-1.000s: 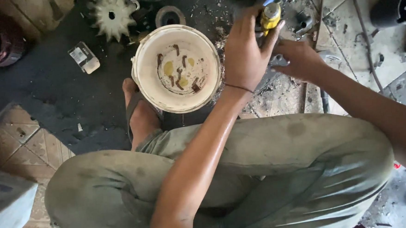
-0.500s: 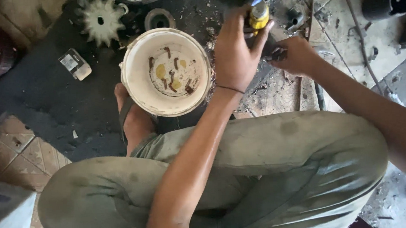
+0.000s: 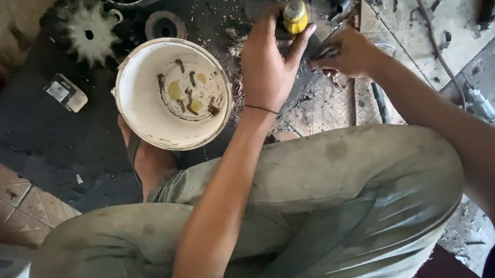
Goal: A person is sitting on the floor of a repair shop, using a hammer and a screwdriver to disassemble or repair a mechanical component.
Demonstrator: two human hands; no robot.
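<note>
Left hand [image 3: 266,59] curled around dark part on floor, thumb against yellow tool handle [image 3: 295,17]; grip closed. Right hand [image 3: 347,52] pinched shut on small dark piece just beside left; what exactly, cannot tell. Both at far side of floor, beyond knees. White bucket [image 3: 144,105] left of hands, holding few rusty bits and yellow pieces. Toothed fan wheel [image 3: 88,33] and small box [image 3: 64,93] lie apart, untouched. Work looks mid-way: part held, not set aside.

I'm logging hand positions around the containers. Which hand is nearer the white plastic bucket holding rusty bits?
The left. The left hand sits just off the white plastic bucket at its right rim, fingers around a small yellow bottle. The right hand is farther right, beyond the left.
</note>
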